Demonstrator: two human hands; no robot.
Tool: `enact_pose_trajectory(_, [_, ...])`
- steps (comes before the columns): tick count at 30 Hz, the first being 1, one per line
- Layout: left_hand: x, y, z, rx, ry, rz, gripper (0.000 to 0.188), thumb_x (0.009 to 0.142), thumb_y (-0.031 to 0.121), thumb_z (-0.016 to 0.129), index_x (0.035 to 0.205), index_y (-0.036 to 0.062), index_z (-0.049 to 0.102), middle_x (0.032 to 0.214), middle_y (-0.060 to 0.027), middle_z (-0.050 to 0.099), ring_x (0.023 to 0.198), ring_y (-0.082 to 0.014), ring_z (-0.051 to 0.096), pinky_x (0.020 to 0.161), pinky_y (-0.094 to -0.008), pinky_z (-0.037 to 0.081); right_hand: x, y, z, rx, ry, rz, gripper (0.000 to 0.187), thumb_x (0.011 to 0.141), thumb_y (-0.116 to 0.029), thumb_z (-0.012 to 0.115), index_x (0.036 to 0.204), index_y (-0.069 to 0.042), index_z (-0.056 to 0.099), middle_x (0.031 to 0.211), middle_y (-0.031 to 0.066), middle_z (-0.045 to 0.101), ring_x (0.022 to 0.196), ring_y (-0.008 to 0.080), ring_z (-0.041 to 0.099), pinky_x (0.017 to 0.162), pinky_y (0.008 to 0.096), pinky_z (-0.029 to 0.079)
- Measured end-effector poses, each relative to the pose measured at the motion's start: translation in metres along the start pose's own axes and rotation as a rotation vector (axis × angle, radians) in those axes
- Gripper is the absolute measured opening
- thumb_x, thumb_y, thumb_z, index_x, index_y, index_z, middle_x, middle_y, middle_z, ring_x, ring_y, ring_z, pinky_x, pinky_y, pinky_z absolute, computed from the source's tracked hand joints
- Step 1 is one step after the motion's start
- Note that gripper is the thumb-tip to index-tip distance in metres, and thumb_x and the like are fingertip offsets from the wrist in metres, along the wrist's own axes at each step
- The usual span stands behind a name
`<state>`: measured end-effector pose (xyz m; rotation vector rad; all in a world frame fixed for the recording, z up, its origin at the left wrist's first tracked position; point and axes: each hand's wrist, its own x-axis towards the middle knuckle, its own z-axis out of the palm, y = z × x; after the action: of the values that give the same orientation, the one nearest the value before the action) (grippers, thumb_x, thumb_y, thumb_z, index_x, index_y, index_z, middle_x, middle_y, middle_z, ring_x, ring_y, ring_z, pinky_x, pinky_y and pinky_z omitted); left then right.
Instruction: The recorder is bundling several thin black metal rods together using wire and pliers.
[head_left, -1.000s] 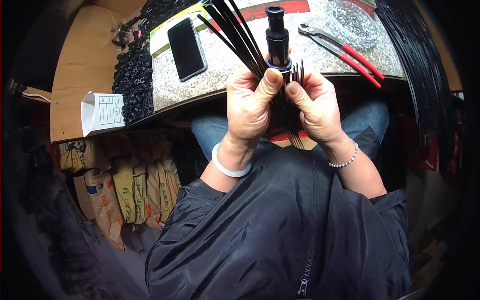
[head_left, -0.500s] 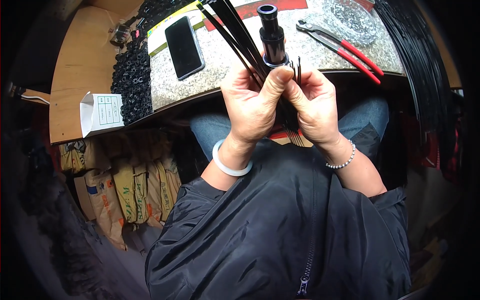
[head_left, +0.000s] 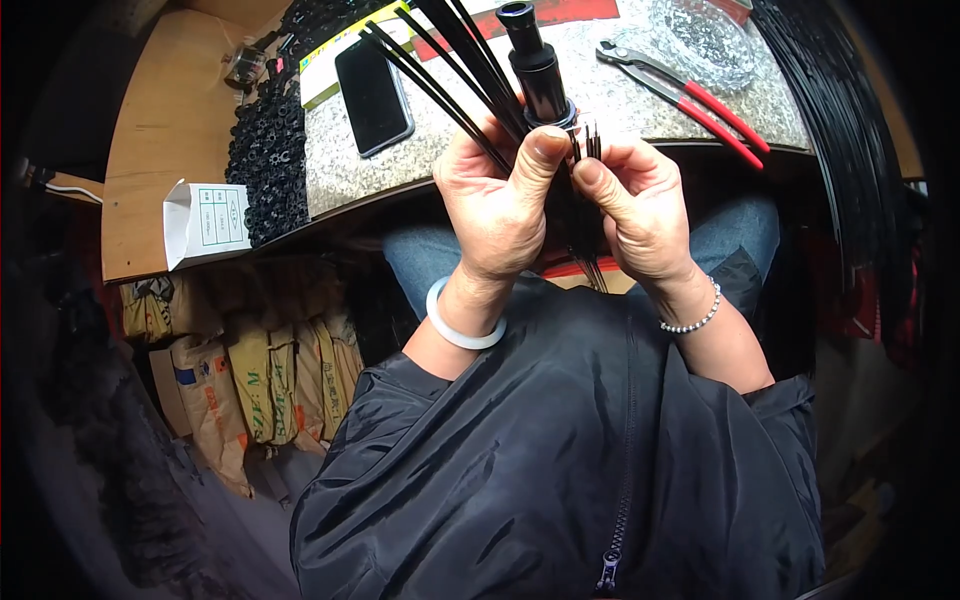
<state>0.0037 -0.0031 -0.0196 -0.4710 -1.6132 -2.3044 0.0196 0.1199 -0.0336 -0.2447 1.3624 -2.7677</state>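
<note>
My left hand is closed round a bundle of long black rods, which look like umbrella ribs and fan out toward the upper left. Above its thumb stands a black stepped cylinder with a flanged base, apparently held by the same hand; its lower end is hidden. My right hand pinches the thin tips of several ribs, right beside the cylinder's flange. Below the thumbs, dark rod ends hang between the hands. A faint bright strand shows near the tips, too fine to make out.
On the speckled bench top lie a phone, red-handled pliers and a coil of shiny wire. Small black parts heap at the left by a white box. More black rods hang over the right edge.
My right hand has shifted slightly right, and its thumb has come away from the left thumb. The cylinder has moved slightly up and left, and the rods have fanned wider.
</note>
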Motion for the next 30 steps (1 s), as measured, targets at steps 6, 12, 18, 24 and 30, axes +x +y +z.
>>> enact_pose_trajectory(6, [0.002,0.003,0.006,-0.123,0.107,-0.059,0.021,0.083,0.011,0.069,0.099,-0.0008,0.062,0.085,-0.0032,0.066,0.075,-0.0071,0.058,0.071,-0.0210,0.047,0.003,-0.005,0.002,-0.023,-0.009,0.101,0.014,0.084,-0.008,0.067,0.095,0.000,0.066,0.084,0.0026,0.066,0.074,0.0053,0.058,0.068,0.0198,0.048])
enact_pose_trajectory(12, [-0.001,0.001,-0.003,-0.010,-0.025,-0.080,0.034,0.087,0.020,0.063,0.111,-0.0038,0.057,0.104,-0.0129,0.064,0.086,-0.0196,0.065,0.080,-0.0321,0.053,0.008,-0.004,-0.004,-0.004,-0.064,0.155,0.014,0.083,-0.010,0.068,0.094,0.000,0.065,0.082,0.0040,0.066,0.071,0.0066,0.059,0.066,0.0209,0.050])
enact_pose_trajectory(18, [-0.001,0.003,0.005,-0.116,0.059,-0.042,0.030,0.083,0.008,0.068,0.110,-0.0028,0.060,0.103,-0.0109,0.066,0.087,-0.0146,0.064,0.080,-0.0274,0.051,0.006,-0.006,0.009,-0.042,0.033,0.071,0.013,0.081,-0.008,0.070,0.091,-0.001,0.064,0.081,0.0042,0.066,0.073,0.0083,0.061,0.067,0.0222,0.051])
enact_pose_trajectory(24, [-0.002,0.000,0.005,-0.130,0.057,-0.045,0.027,0.085,0.008,0.065,0.110,-0.0019,0.060,0.103,-0.0111,0.066,0.088,-0.0155,0.064,0.079,-0.0281,0.051,0.005,-0.010,0.003,-0.007,-0.026,0.121,0.013,0.082,-0.007,0.069,0.091,-0.001,0.062,0.083,0.0033,0.065,0.075,0.0069,0.060,0.070,0.0209,0.050])
enact_pose_trajectory(30, [0.001,0.004,0.002,-0.047,-0.031,-0.075,0.033,0.087,0.019,0.064,0.113,-0.0018,0.060,0.098,-0.0077,0.066,0.083,-0.0099,0.060,0.078,-0.0236,0.047,0.016,-0.014,-0.003,0.084,-0.100,0.214,0.014,0.082,-0.009,0.070,0.087,-0.001,0.061,0.080,0.0033,0.064,0.071,0.0051,0.058,0.068,0.0195,0.048])
